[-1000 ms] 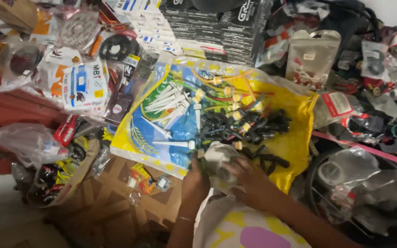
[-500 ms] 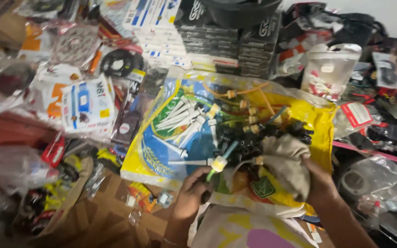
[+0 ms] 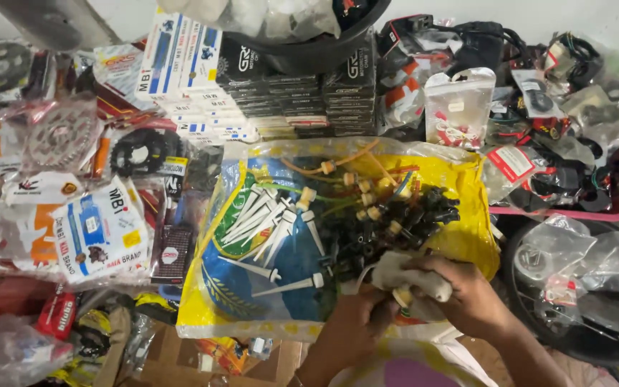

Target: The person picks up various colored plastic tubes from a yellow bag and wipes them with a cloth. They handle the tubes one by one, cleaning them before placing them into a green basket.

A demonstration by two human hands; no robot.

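A yellow and blue plastic sack [image 3: 460,236] lies flat in front of me with white dipstick-like parts [image 3: 266,226] and a heap of black and tan capped parts [image 3: 388,215] on it. My left hand [image 3: 356,322] pinches a small tan-capped part [image 3: 400,295] at the sack's near edge. My right hand [image 3: 467,297] presses a whitish cloth [image 3: 410,276] around that same part. Both hands meet over the near right part of the sack.
Stacked black and white boxes [image 3: 266,93] stand behind the sack. Packaged sprockets [image 3: 59,136] and bagged parts [image 3: 98,229] crowd the left. A pink tray [image 3: 596,213] of bagged parts and a dark tub [image 3: 589,344] sit on the right. A black basin [image 3: 309,50] overhangs the boxes.
The view has shifted upward and closer. My hands have come together, the right one now wrapping the cloth around a small part that the left one holds.
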